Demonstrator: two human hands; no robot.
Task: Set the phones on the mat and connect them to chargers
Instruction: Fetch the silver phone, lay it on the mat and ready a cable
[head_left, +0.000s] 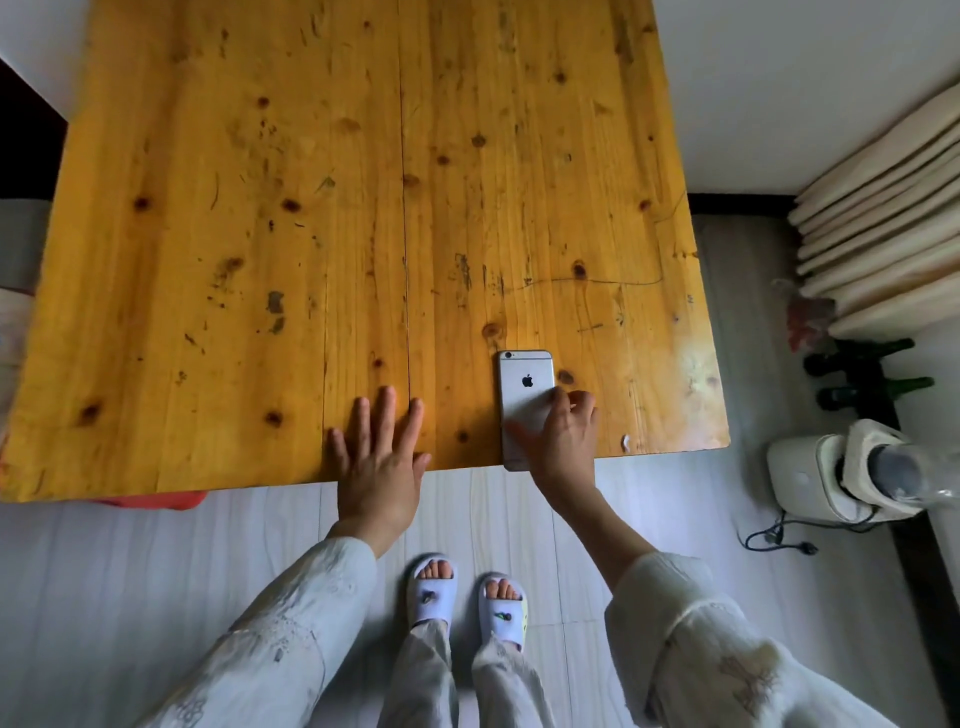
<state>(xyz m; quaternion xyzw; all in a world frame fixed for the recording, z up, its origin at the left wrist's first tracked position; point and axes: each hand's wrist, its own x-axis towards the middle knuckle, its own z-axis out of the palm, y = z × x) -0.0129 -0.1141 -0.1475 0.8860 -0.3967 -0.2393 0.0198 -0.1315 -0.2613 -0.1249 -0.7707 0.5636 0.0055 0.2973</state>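
Note:
A silver phone (525, 382) lies face down near the front edge of the yellow wooden table (311, 234), its lower end slightly past the edge. My right hand (563, 441) rests on the phone's lower half, thumb on its left side and fingers on its right. My left hand (382, 457) lies flat on the table edge to the left, fingers spread, holding nothing. No mat or charger is in view.
A white appliance (841, 480) with a black cord (779, 538) stands on the floor at the right. Folded cream cushions (883, 223) are stacked against the right wall, dark bottles (872, 374) below them. Something red (156, 500) shows under the table's front edge.

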